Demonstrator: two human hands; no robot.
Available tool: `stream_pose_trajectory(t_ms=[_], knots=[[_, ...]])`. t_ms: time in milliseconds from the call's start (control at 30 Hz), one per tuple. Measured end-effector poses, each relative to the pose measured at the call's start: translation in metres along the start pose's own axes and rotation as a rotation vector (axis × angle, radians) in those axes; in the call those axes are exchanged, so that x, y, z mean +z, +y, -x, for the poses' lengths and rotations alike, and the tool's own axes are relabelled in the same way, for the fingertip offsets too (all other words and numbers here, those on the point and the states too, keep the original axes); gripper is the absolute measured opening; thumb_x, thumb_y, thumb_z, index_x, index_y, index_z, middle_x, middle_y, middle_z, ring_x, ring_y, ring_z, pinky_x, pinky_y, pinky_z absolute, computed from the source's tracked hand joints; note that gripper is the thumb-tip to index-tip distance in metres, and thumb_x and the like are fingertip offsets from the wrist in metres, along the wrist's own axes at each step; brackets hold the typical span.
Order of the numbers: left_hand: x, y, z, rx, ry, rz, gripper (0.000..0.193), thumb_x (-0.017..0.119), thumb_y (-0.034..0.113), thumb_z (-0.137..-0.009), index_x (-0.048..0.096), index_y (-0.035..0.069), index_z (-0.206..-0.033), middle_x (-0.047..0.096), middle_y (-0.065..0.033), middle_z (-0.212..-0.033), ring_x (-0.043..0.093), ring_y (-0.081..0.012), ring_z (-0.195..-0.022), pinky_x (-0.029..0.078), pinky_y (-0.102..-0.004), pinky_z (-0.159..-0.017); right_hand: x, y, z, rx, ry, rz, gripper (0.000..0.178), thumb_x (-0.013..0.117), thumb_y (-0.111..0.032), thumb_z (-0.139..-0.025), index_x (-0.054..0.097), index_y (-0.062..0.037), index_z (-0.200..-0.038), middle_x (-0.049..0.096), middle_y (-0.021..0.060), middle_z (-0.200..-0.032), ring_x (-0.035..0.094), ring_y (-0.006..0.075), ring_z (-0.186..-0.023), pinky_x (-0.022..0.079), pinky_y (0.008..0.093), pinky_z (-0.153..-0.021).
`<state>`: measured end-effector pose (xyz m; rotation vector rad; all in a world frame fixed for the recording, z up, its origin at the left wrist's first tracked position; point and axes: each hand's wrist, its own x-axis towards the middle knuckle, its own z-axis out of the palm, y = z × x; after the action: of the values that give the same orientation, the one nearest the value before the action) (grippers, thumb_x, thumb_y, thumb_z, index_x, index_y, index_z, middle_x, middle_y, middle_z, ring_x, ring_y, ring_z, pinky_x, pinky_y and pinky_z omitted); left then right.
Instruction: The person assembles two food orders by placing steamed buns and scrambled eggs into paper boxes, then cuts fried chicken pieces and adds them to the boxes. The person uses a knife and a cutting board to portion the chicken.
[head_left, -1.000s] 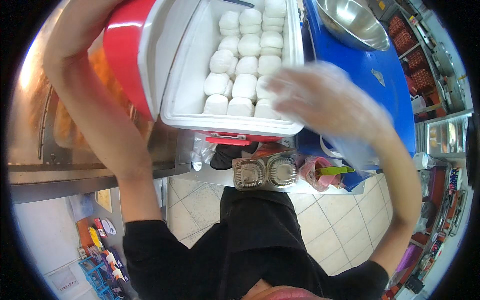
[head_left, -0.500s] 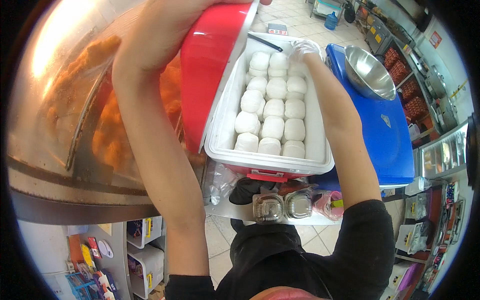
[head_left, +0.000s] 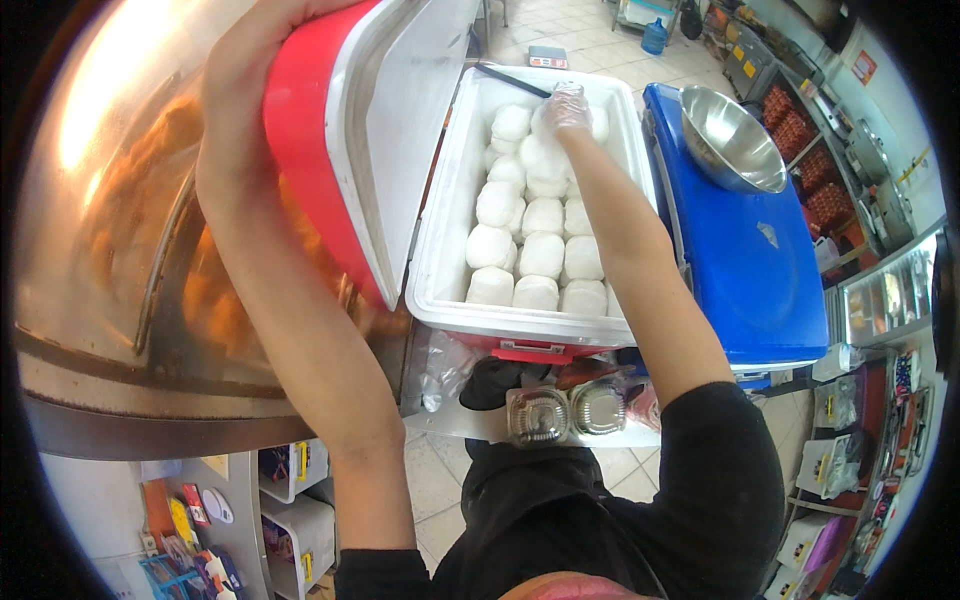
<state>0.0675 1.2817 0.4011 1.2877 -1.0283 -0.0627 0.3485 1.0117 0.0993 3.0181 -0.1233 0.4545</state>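
Observation:
A white-lined red cooler (head_left: 425,270) holds rows of stacked white, rounded bundles (head_left: 541,255), possibly dough. Its red lid (head_left: 300,110) stands tilted up at the left, white inner side facing the cooler. At the top edge of the picture my left hand (head_left: 285,12) grips the lid; its fingers are mostly cut off. My right hand (head_left: 568,106), in a clear plastic glove, is inside the far part of the cooler, closed on a white bundle (head_left: 543,158). A dark-handled utensil (head_left: 512,80) lies across the cooler's far left corner, next to my right hand.
Right of the cooler, a blue cooler lid (head_left: 750,280) carries a steel bowl (head_left: 733,138). A glass food case (head_left: 130,270) with browned food stands close on the left. Clear plastic containers (head_left: 570,412) lie in front. Beyond are a scale (head_left: 548,57) and a blue jug (head_left: 654,38).
My left hand has moved left, swinging the lid further open. My right hand has shifted left from the cooler's far right wall and now grips a white bundle.

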Motion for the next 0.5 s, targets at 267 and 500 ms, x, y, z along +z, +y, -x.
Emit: stream_pose_trajectory(t_ms=[267, 500], knots=[[-0.003, -0.002, 0.005, 0.043, 0.061, 0.069, 0.036, 0.051, 0.025, -0.084, 0.062, -0.006, -0.099, 0.057, -0.0197, -0.119, 0.044, -0.0297, -0.132, 0.033, -0.0397, -0.116, -0.009, -0.025, -0.011, 0.104, -0.473, -0.274, 0.060, 0.072, -0.045, -0.080, 0.070, -0.0110, -0.129, 0.065, 0.0145, -0.137, 0.062, 0.0329, -0.128, 0.050, 0.0453, -0.104], [-0.004, -0.007, 0.002, 0.095, -0.040, 0.123, 0.035, 0.051, 0.024, -0.088, 0.062, -0.008, -0.099, 0.060, -0.0180, -0.112, 0.057, -0.0242, -0.107, 0.044, -0.0331, -0.101, -0.009, -0.010, -0.016, -0.149, -0.458, -0.264, 0.049, 0.070, -0.039, -0.079, 0.075, -0.0147, -0.122, 0.067, 0.0152, -0.133, 0.063, 0.0349, -0.123, 0.052, 0.0462, -0.099]])
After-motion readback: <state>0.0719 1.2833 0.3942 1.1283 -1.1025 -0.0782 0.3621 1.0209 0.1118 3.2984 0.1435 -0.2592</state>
